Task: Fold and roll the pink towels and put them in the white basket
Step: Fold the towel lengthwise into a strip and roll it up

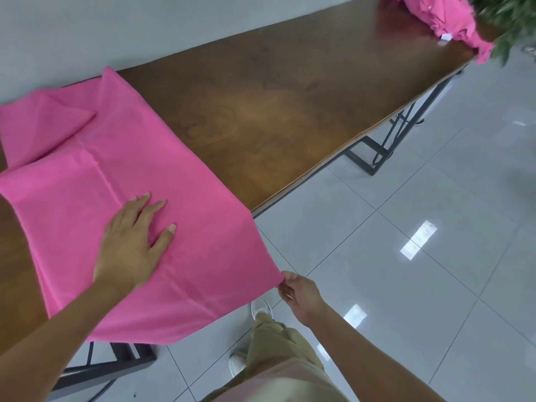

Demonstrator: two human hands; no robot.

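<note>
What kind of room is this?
Likely an office or workroom: a long wooden table stands against a plain wall, over a shiny tiled floor, with a green plant at its far end.

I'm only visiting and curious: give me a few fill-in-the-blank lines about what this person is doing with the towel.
1. The towel spread on the table is ____.
2. The left hand lies flat on the ____.
3. The right hand pinches the towel's ____.
4. The pile of more towels lies at the table's ____ end.

Missing words: pink; towel; corner; far.
</note>
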